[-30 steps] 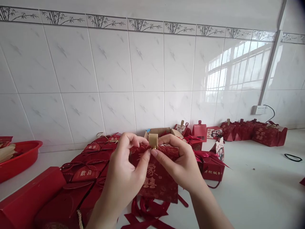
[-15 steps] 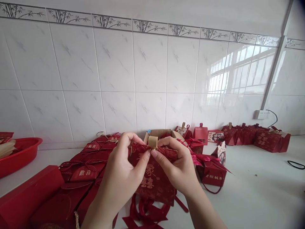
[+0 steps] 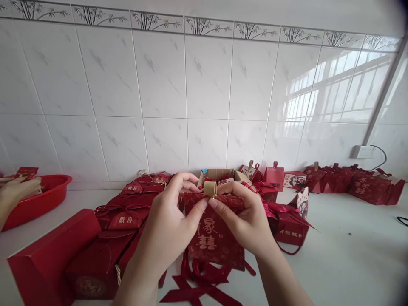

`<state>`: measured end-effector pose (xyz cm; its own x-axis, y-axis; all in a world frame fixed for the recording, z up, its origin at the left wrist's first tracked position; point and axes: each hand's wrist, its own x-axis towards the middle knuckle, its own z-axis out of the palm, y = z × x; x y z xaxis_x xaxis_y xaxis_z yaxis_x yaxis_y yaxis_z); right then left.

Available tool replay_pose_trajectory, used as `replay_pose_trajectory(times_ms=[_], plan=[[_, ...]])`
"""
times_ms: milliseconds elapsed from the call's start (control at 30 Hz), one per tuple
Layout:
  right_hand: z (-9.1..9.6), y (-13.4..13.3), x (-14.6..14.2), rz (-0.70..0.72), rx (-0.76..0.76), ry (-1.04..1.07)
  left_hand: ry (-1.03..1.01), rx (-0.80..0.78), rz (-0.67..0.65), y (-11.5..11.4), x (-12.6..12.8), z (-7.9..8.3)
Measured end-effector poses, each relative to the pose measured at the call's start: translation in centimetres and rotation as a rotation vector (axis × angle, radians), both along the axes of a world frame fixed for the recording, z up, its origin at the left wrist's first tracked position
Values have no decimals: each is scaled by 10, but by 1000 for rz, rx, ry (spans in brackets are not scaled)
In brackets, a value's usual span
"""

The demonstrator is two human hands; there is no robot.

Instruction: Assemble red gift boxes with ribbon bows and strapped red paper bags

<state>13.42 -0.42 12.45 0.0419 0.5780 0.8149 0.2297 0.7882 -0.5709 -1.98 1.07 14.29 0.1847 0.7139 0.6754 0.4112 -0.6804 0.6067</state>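
Upright in front of me is a red gift box (image 3: 219, 238) with gold characters on its face and a gold ribbon loop (image 3: 209, 188) at its top. My left hand (image 3: 180, 216) pinches the top edge just left of the loop, thumb in front and fingers behind. On the other side, my right hand (image 3: 240, 212) grips the same edge, its thumb almost meeting the left one at a small gold fastener (image 3: 213, 197) under the loop. Dark red ribbons (image 3: 204, 282) lie loose on the table below the box.
Several red boxes (image 3: 127, 221) stand in rows at left, beside a long red box (image 3: 54, 255). Another person's hand (image 3: 14, 193) holds packets over a red basin (image 3: 41, 204). An open carton (image 3: 219, 174) stands behind; more gift boxes (image 3: 363, 185) line the wall at right.
The view has swung slightly left, so everything sits further right. Another person's hand has come into view at the basin. Both my hands keep hold of the gift box's top.
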Motion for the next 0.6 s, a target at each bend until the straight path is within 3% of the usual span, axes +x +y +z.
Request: replay_pose_trajectory(times_ms=[200, 333, 500, 600], plan=[[2, -5, 2, -25, 43, 13, -47, 75, -14, -4, 5, -1], [0, -2, 4, -65, 53, 102, -126, 108, 65, -2, 1, 1], [2, -1, 24, -300, 94, 338, -208, 147, 138, -12, -6, 8], [6, -5, 47, -551, 324, 643, -182, 127, 132, -19, -3, 10]])
